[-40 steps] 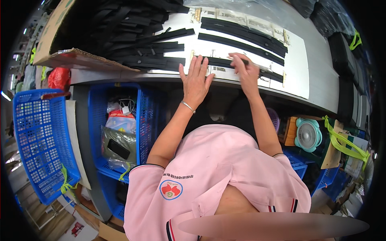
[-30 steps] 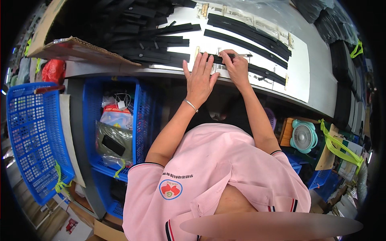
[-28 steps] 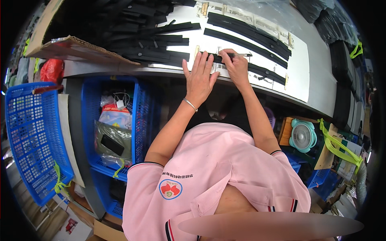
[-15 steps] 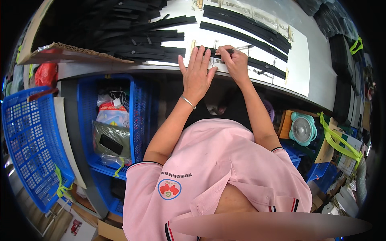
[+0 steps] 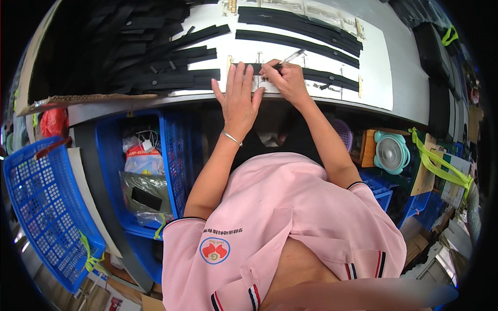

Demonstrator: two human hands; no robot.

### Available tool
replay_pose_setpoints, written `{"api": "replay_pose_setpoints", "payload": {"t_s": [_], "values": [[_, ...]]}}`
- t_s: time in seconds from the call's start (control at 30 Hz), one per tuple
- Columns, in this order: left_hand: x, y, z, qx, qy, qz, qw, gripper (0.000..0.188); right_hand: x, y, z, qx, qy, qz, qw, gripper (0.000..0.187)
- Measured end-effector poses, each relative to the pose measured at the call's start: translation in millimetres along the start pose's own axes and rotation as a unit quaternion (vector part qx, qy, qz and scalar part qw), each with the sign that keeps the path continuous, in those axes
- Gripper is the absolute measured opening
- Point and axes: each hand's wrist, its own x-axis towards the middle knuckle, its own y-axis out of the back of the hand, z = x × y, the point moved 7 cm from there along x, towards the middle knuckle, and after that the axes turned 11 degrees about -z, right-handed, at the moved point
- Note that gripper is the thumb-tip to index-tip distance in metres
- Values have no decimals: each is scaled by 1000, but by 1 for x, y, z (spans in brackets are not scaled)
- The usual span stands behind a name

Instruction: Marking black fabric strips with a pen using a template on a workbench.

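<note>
Across a black strip [image 5: 334, 79], left hand [image 5: 238, 106] palm-down

- The white sheet [image 5: 374, 65] beneath the hands [image 5: 238, 101] looks bright, nearly washed out.
- Black strips [image 5: 140, 78] left of them sink into dimness.
- Deep shadow lies under the bench [image 5: 410, 78].
- Fisheye bends the bench edge; corners are black.
- Far below the hands, a smear [image 5: 363, 296] blurs detail.
</note>
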Motion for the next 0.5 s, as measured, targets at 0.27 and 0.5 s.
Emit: {"api": "replay_pose_setpoints", "payload": {"t_s": [0.27, 0.5], "values": [[-1, 2, 0, 21, -4, 0, 1000, 61, -45, 86, 14, -69, -31, 206, 976, 22], [2, -1, 11, 19, 10, -33, 999, 67, -46, 89, 32, -94, -72, 170, 978, 22]]}}
